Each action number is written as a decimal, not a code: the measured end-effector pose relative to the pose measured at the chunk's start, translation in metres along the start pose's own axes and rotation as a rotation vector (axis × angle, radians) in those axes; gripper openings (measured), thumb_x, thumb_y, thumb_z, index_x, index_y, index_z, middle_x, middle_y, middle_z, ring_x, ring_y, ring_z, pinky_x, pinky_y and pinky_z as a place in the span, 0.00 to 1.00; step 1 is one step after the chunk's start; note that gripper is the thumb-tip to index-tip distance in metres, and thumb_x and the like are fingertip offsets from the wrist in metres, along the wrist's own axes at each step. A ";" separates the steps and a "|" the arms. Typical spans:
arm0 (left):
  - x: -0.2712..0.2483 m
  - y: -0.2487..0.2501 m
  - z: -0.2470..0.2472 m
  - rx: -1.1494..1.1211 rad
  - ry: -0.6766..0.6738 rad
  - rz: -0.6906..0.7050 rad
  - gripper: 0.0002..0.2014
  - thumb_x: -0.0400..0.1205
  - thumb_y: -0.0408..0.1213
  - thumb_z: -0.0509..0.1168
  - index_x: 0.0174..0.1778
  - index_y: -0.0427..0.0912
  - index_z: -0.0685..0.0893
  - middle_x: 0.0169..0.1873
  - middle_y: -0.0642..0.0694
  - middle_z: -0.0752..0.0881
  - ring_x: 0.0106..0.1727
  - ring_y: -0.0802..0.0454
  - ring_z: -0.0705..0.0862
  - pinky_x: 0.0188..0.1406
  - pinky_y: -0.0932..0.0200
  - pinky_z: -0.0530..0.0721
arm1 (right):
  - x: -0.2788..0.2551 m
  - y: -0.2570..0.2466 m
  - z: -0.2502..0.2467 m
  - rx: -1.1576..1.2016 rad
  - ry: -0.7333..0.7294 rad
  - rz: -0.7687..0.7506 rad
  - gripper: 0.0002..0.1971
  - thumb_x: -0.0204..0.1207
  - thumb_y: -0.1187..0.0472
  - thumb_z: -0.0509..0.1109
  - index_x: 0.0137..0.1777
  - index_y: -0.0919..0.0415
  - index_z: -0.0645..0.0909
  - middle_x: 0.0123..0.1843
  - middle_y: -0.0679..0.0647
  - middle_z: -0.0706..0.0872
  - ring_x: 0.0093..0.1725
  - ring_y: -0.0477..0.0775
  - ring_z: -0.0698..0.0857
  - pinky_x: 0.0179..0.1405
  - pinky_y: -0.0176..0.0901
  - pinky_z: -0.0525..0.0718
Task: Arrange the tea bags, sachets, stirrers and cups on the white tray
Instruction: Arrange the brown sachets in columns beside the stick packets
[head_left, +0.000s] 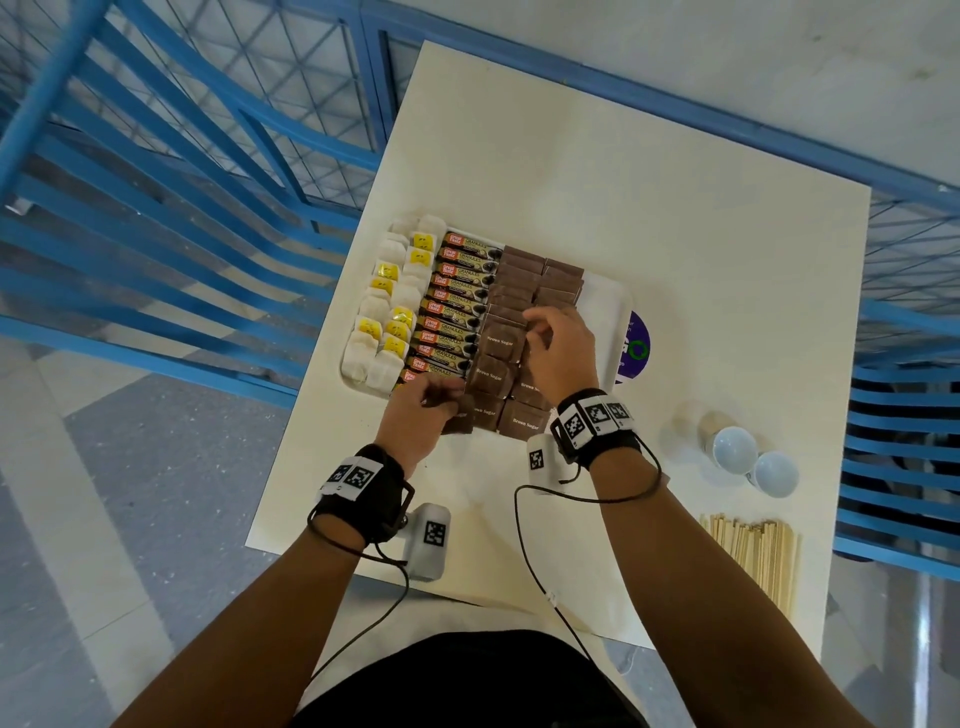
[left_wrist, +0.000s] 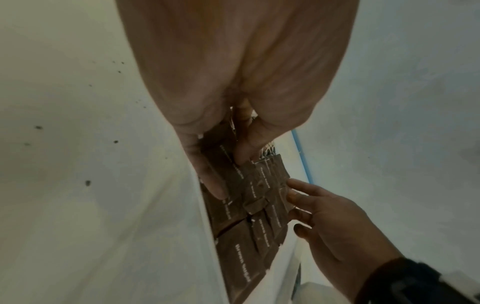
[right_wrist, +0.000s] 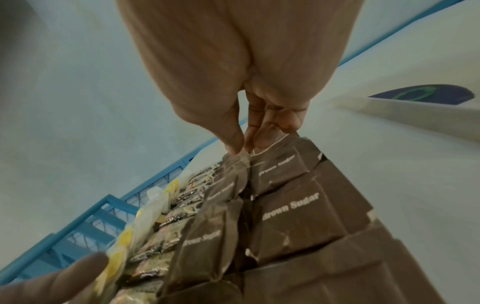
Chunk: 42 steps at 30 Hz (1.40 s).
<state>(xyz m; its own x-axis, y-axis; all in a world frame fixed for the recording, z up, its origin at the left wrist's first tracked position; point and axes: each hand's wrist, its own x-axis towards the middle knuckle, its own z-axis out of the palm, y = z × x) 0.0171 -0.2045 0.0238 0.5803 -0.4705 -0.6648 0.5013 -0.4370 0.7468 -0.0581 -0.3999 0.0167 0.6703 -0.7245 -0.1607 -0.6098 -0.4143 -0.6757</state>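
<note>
**Brown sugar sachets being set in rows on the tray**

The brown paper sugar sachets (head_left: 506, 332) lay in two columns on the flat white rectangular tray (head_left: 605, 306), beside orange-and-black coffee granule sticks (head_left: 457, 304) and white tea bags with yellow tags (head_left: 392, 312). The left hand (head_left: 423, 415) pinched a sachet at the near edge. The right hand (head_left: 558, 348) pinched another mid-row. White ceramic cups (head_left: 753, 460) and pale wooden stirrers (head_left: 753, 545) sat on the cream square table (head_left: 675, 171).
</note>
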 end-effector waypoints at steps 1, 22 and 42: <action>0.001 0.004 0.001 -0.028 0.007 0.014 0.15 0.82 0.16 0.65 0.53 0.41 0.87 0.51 0.40 0.90 0.54 0.43 0.91 0.51 0.46 0.93 | -0.003 -0.002 -0.002 0.027 0.009 -0.004 0.12 0.82 0.68 0.69 0.61 0.55 0.86 0.55 0.51 0.84 0.47 0.41 0.83 0.53 0.28 0.84; -0.002 0.028 0.018 -0.257 0.070 0.035 0.12 0.82 0.30 0.73 0.62 0.35 0.87 0.49 0.36 0.93 0.52 0.41 0.93 0.48 0.42 0.93 | -0.029 -0.014 -0.020 0.254 -0.282 0.037 0.02 0.78 0.57 0.77 0.45 0.49 0.86 0.43 0.44 0.89 0.44 0.46 0.88 0.48 0.40 0.88; 0.005 0.006 0.012 0.082 0.068 0.063 0.13 0.87 0.42 0.69 0.47 0.34 0.86 0.29 0.39 0.89 0.23 0.44 0.84 0.20 0.57 0.77 | 0.040 -0.007 -0.020 0.120 -0.127 0.100 0.06 0.76 0.57 0.79 0.51 0.54 0.88 0.47 0.47 0.90 0.48 0.43 0.87 0.49 0.33 0.84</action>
<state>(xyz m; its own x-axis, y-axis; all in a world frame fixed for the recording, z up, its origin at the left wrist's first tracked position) 0.0156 -0.2185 0.0243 0.6525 -0.4476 -0.6114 0.4094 -0.4708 0.7815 -0.0354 -0.4374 0.0291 0.6612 -0.6805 -0.3158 -0.6266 -0.2695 -0.7313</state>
